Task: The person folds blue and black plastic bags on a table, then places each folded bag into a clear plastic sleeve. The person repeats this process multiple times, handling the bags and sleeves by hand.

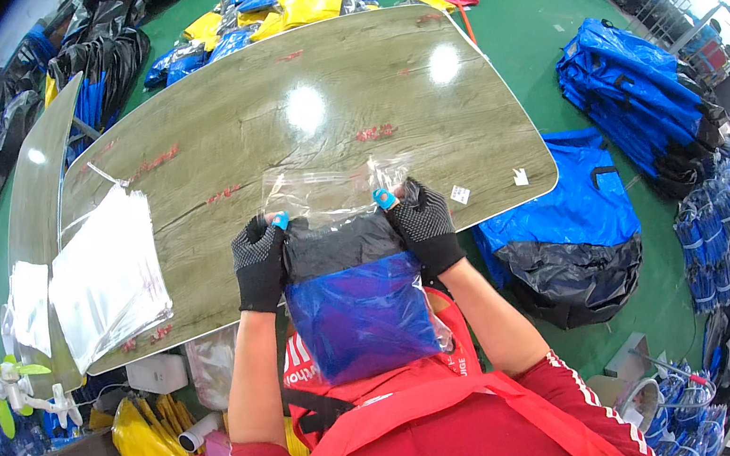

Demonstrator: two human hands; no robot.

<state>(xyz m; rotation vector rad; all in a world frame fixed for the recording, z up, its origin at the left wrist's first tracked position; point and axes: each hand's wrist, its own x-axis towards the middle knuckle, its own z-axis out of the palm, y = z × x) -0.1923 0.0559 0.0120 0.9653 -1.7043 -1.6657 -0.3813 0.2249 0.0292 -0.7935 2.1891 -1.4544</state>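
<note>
Item: folded blue-and-black bag (356, 301) inside clear sleeve (325, 186), at table's (315, 93) near edge, against the apron. Left hand (259, 266), gloved, gripping sleeve's left side; right hand (425, 226), gloved, gripping its right side. Stack of clear sleeves (105, 274) on table, left. Blue bags (624, 87) on floor, right.

A stack of clear bags (106, 279) lies on the wooden table (290, 116); folded blue bags (630, 90) sit on the green floor (533, 20).

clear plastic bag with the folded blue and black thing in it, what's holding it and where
Both gloved hands, left and right, grip the clear plastic bag by its two upper sides, just below its open mouth.
</note>
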